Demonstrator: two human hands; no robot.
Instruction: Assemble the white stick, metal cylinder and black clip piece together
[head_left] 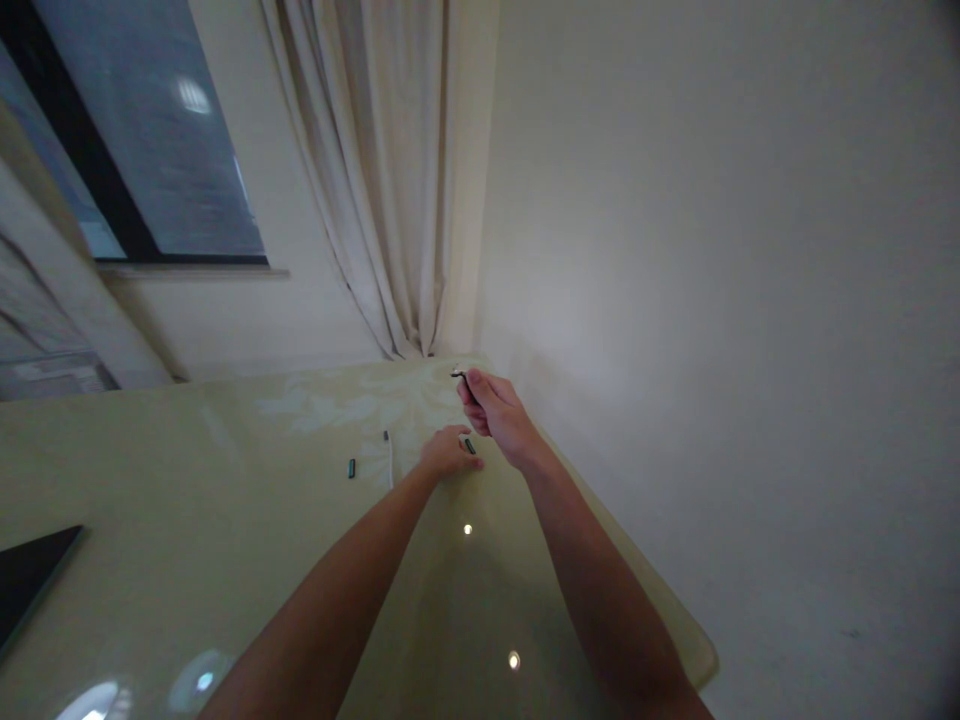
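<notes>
My right hand (496,408) is closed around a small dark-handled object with a shiny metal tip (459,373), held just above the far end of the table; its exact kind is too small to make out. Below and to the left, my left hand (450,453) reaches to the tabletop with thumb and fingers apart. Between them lies a small dark green cylinder like a battery (470,446); no firm grip on it shows. Left of that hand is a thin white stick with a dark end (388,458), perhaps a toothbrush. A second small dark green cylinder (352,468) lies farther left.
The glossy pale table (247,510) reflects several lights. A black flat panel (34,575) juts in at the left edge. A plain wall (712,300) runs along the table's right side. Curtains (375,170) and a window (165,120) are beyond the far edge.
</notes>
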